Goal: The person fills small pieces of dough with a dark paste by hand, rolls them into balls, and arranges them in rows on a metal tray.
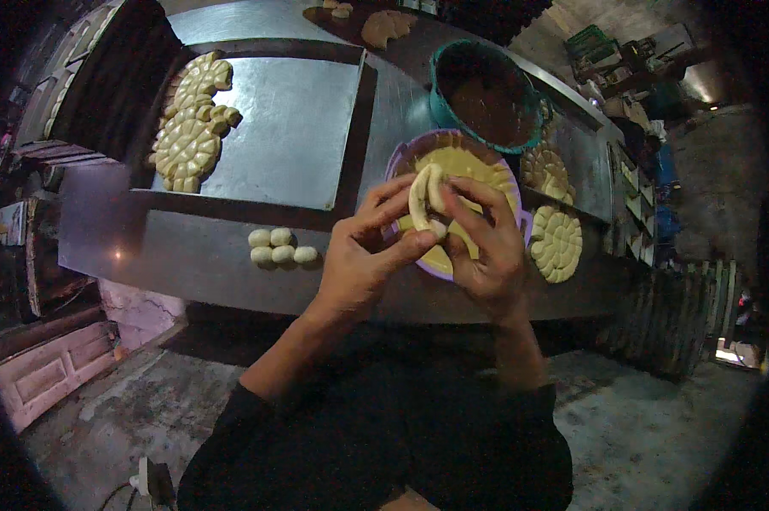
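A pale strip of dough (419,207), bent into a loop, is pinched between the fingers of my left hand (354,260) and my right hand (497,260). Both hands hold it up over a purple basin (526,220) containing a thick yellow liquid (465,162). To the left of my left hand, several small dough balls (280,246) sit close together on the metal table (205,247). A round dough piece with petal-like segments (557,244) lies to the right of the basin.
A metal tray (290,128) at the left carries segmented dough pieces (188,153) along its left side. Behind the basin stands a teal tub (440,98) with dark contents. Another tray (593,166) with shaped dough is at the right. Wooden slats (691,311) stand beyond the table's right end.
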Tool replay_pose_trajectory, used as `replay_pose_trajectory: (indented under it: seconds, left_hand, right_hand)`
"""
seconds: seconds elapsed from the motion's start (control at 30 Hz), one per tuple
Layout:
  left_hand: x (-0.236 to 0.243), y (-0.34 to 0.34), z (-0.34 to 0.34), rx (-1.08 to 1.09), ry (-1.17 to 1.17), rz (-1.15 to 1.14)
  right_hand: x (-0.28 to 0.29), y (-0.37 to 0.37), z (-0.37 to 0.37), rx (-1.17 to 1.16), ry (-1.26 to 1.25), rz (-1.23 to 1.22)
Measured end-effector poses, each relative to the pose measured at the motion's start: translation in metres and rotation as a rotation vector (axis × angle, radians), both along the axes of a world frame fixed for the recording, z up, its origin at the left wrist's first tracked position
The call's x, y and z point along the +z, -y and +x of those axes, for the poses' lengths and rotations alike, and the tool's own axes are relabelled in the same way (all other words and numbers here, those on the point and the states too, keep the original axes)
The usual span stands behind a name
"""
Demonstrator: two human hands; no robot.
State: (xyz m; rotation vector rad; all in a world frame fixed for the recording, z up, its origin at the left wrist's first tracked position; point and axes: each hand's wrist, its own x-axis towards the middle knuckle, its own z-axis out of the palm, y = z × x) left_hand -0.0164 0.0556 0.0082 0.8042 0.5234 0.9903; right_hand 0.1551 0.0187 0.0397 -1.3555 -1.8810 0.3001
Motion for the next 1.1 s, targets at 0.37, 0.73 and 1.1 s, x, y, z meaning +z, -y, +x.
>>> replay_pose_trajectory:
  seconds: [0.37,0.73,1.1]
  left_hand:
    - [0.027,0.077,0.013,0.201,-0.143,0.068]
    - [0.037,0.142,0.007,0.237,-0.605,0.295]
    - [0.023,0.168,-0.008,0.054,-0.395,0.167]
  right_hand:
    - [0.016,0.071,0.000,0.204,-0.021,0.180]
    - [0.028,0.123,0.018,0.413,-0.299,-0.077]
    - [0.022,0.137,0.018,0.473,-0.467,-0.219]
